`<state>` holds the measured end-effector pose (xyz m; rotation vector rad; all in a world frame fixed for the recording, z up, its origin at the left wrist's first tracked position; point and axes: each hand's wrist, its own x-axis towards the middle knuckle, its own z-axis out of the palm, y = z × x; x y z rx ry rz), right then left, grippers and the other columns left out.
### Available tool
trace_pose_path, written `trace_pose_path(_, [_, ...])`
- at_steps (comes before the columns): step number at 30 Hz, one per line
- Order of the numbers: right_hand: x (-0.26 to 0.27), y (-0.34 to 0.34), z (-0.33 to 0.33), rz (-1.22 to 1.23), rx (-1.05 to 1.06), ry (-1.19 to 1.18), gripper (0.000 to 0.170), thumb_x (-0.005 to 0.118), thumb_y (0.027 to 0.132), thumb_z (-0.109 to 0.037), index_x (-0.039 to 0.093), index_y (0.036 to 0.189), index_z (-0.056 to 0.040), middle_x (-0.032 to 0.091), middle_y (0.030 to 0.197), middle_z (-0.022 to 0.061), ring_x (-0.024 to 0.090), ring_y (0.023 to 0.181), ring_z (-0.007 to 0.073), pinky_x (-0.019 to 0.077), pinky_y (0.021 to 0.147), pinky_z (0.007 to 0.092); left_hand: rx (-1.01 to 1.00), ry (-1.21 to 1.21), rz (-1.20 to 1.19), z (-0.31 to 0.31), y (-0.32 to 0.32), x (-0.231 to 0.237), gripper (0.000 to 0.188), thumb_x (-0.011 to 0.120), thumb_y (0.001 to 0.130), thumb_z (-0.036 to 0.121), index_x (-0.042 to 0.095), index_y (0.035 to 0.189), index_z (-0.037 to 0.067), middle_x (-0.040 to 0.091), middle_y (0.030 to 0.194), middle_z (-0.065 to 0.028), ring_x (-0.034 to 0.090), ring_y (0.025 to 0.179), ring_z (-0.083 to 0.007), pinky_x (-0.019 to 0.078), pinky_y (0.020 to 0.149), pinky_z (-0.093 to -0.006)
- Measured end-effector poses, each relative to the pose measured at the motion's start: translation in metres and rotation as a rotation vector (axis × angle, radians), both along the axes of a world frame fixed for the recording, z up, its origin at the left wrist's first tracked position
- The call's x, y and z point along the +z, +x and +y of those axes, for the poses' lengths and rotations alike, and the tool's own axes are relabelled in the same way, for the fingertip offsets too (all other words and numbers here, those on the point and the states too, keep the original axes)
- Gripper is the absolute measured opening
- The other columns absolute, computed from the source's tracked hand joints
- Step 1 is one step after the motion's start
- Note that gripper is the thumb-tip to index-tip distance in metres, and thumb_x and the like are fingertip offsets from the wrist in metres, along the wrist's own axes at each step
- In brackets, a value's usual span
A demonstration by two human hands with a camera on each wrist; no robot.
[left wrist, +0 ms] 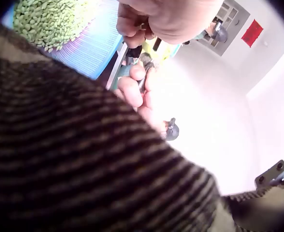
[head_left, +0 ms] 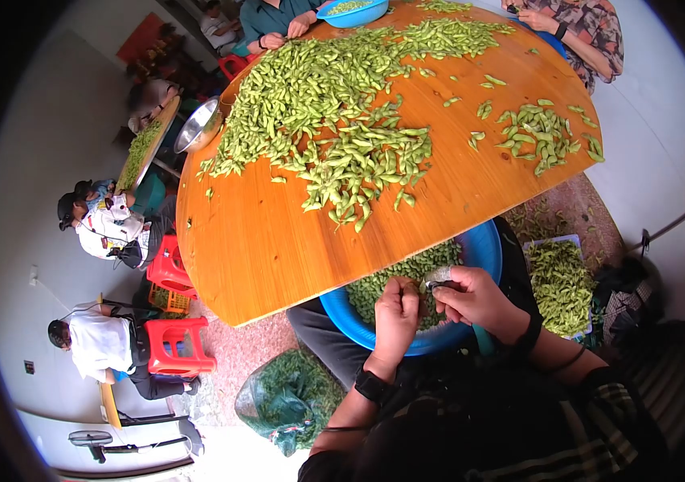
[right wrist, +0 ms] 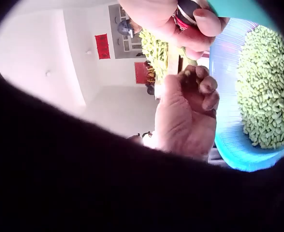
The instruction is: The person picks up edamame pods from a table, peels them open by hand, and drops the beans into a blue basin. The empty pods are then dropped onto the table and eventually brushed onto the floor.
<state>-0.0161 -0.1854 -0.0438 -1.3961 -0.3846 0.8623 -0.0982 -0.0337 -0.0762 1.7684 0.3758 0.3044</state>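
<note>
My left hand (head_left: 398, 314) is over the blue basin (head_left: 487, 241), its fingers curled and pinching a small green pod (right wrist: 192, 62), mostly hidden by the fingers. Facing it, my right hand (head_left: 479, 300) holds a small dark tool (right wrist: 187, 7) with a bit of red on it; its far end is hidden. In the head view, silvery material covers a fingertip of that hand. Both hands nearly meet beside the table edge. Shelled green beans (right wrist: 270, 92) fill the bottom of the basin, which has slotted sides.
Green soybean pods (head_left: 302, 88) are heaped across the wooden table (head_left: 246, 265), with a smaller pile (head_left: 541, 135) at right. A crate of pods (head_left: 559, 285) stands on the floor at right, a green net bag (head_left: 290, 398) at left. Other people sit around the table.
</note>
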Motion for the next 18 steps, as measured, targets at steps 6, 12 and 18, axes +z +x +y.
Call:
trace_pose_path(6, [-0.006,0.003,-0.006,-0.042,-0.114,0.081,0.007,0.057,0.092,-0.006,0.058,0.096,-0.0006,0.059,0.070,0.0018,0.051,0.050,0.0049,0.0379,0.043,0.0209,0.027,-0.668,0.038,0.000,0.000,-0.003,0.011,0.050,0.096,0.012,0.055,0.099,0.002,0.062,0.086,-0.0066,0.056,0.063,-0.0119,0.0436,0.052,-0.0229])
trace_pose_path(12, [-0.007,0.000,-0.009,-0.047,-0.093,0.093,0.010,0.059,0.091,-0.007,0.058,0.098,-0.0007,0.059,0.070,0.0014,0.051,0.051,0.0055,0.0405,0.044,0.0217,-0.037,-0.990,-0.051,-0.007,-0.002,-0.002,0.012,0.057,0.095,0.013,0.059,0.100,0.003,0.062,0.083,-0.0041,0.057,0.068,-0.0112,0.0442,0.056,-0.0228])
trace_pose_path(18, [-0.001,0.019,-0.016,-0.668,-0.088,0.001,0.025,0.069,0.085,-0.013,0.058,0.101,0.0024,0.059,0.067,0.0109,0.056,0.051,0.0128,0.0464,0.047,0.0272,-0.037,-0.563,0.005,-0.001,-0.004,0.021,0.010,0.065,0.090,0.008,0.058,0.096,0.003,0.059,0.074,-0.0002,0.054,0.059,-0.0059,0.0423,0.049,-0.0188])
